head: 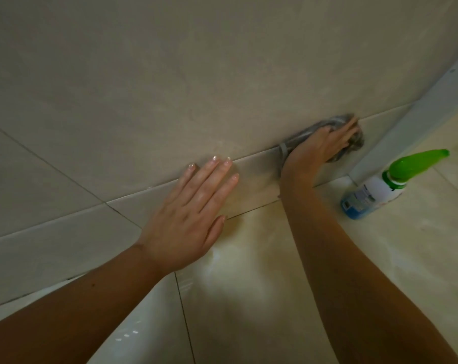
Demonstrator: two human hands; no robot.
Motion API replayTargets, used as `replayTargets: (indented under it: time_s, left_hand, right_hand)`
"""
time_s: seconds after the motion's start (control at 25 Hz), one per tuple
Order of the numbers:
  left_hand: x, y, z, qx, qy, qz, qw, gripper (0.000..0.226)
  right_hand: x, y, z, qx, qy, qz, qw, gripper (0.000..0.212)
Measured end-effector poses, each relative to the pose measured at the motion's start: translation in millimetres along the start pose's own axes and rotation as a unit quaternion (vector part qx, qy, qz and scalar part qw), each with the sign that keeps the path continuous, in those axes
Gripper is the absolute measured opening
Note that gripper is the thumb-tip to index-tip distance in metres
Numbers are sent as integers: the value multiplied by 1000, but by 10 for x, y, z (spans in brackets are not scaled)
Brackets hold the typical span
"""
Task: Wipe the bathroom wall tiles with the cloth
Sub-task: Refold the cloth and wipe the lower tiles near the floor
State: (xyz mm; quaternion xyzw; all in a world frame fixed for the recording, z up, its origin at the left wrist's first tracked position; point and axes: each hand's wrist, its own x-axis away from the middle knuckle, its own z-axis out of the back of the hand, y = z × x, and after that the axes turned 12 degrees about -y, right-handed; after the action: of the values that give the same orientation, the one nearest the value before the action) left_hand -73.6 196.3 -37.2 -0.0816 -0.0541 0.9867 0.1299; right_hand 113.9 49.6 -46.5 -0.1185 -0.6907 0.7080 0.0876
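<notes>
Cloth: crumpled grey cloth [333,121], pressed against the beige glazed wall tiles [222,61] low down, near the right corner.
Right grip: right hand [319,148] lies over the cloth with fairly straight fingers, pressing rather than clutching.
Left grip: left hand [193,206] is flat and empty, braced on the wall.
Key relation: the cloth sits directly under the right hand, its long axis along the horizontal seam. Most tile lies left and above, so the stroke likely heads there.
Nearby: white spray bottle with green nozzle [380,185], on the floor just right.

You have a grey cloth [325,132] on beige marbled wall tiles [196,74], a white bottle [375,193] with green cap, blue base
</notes>
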Motion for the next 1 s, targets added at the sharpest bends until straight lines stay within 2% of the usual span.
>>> replayTargets:
  time_s: [0.08,0.12,0.2,0.28,0.32,0.4,0.52,0.56,0.68,0.8,1.0]
  left_hand:
    - [-28,39,-32,5,-3,-6,1000,66]
    - [-28,57,-45,7,-5,-10,1000,66]
    - [-17,66,-60,2,-7,-19,1000,64]
    - [-27,57,-72,-3,-11,-26,1000,63]
    - [-58,46,-80,-6,-10,-27,1000,63]
    - [-137,57,-104,-7,-3,-23,1000,64]
    - [-228,165,-126,11,0,-31,999,66]
    - [-239,200,-138,14,-2,-41,999,67]
    - [-235,222,-157,6,-8,-60,998,70]
    - [-290,151,-143,5,-3,-54,999,68]
    - [-312,143,-162,12,-2,-59,998,65]
  right_hand:
    - [-152,33,25,-1,25,26,999,49]
    - [-226,140,71,-1,28,-1,1000,49]
    - [-246,476,187,6,-22,-85,996,59]
    - [-112,599,263,18,-84,-100,991,76]
    - [-103,524,249,5,-81,-96,992,71]
    - [-246,285,183,1,-16,-80,997,53]
    - [-625,123,270,30,59,5,998,49]
    - [-744,226,312,31,67,0,997,50]
    - [-680,558,382,-21,43,-134,990,55]
    - [-433,562,308,-62,11,-187,980,51]
    - [-785,348,391,-8,67,-36,997,52]
